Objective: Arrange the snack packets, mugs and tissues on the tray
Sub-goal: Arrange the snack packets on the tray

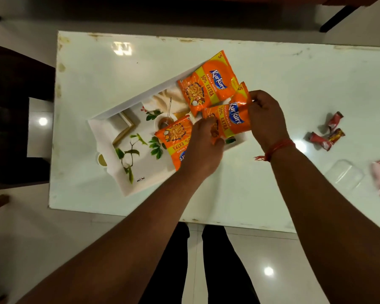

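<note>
Both hands hold one orange snack packet [227, 118] over the near corner of the white tray [101, 128] on the worktop [294, 84]. The right hand [267, 118] pinches its top edge. The left hand [201, 148] fingers grip its bottom. Two more packets [206, 84] lie in the tray.

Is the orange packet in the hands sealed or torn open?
Sealed, as far as shows: the held packet looks puffed, its top crimp unbroken in the right hand. The left hand hides its lower end.
</note>
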Motion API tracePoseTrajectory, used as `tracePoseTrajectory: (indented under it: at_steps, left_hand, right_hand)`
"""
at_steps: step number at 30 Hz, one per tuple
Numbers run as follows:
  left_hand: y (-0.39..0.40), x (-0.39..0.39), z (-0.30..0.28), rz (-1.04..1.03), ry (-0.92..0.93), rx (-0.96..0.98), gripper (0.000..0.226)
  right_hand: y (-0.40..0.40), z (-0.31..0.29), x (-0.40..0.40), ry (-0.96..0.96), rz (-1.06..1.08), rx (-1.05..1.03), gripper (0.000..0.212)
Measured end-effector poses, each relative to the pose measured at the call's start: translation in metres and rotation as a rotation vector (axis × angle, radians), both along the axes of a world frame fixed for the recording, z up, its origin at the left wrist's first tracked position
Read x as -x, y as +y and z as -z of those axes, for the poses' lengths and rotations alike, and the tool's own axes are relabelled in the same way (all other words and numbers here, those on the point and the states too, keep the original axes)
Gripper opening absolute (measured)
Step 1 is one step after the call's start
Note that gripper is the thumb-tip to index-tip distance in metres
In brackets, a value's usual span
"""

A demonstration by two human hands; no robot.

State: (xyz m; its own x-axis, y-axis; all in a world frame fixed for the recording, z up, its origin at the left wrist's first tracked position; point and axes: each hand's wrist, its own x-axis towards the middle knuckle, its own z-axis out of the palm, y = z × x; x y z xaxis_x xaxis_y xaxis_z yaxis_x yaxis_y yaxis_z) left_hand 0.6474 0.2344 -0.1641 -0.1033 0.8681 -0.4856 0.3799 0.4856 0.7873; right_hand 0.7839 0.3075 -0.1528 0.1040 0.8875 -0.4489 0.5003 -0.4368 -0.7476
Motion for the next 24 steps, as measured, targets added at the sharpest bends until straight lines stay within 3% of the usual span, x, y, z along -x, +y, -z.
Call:
tracePoseTrajectory:
  at_steps: [4,9,13,17,19,24]
  left_hand:
    - [0.008,-0.019,0.004,0.05,0.062,0.141,0.03]
    - [0.008,-0.027,0.004,0.075,0.144,0.257,0.03]
    - [0.006,-0.035,0.003,0.062,0.156,0.299,0.01]
    - [0.005,-0.044,0.0,0.063,0.176,0.339,0.014]
    - [0.005,-0.044,-0.001,0.069,0.215,0.298,0.013]
    - [-0.008,-0.022,-0.015,-0.09,0.3,0.006,0.021]
  right_hand:
    - [0.004,0.01,-0.015,-0.072,-0.118,0.096,0.029]
    - [0.003,0.019,-0.025,-0.125,-0.121,0.078,0.029]
    - [0.003,0.024,-0.026,-0.149,-0.124,0.04,0.028]
    - [0.004,0.026,-0.028,-0.194,-0.138,0.028,0.028]
    - [0.001,0.027,-0.028,-0.218,-0.118,-0.013,0.031]
    - [-0.031,0.011,-0.017,-0.441,0.01,-0.404,0.029]
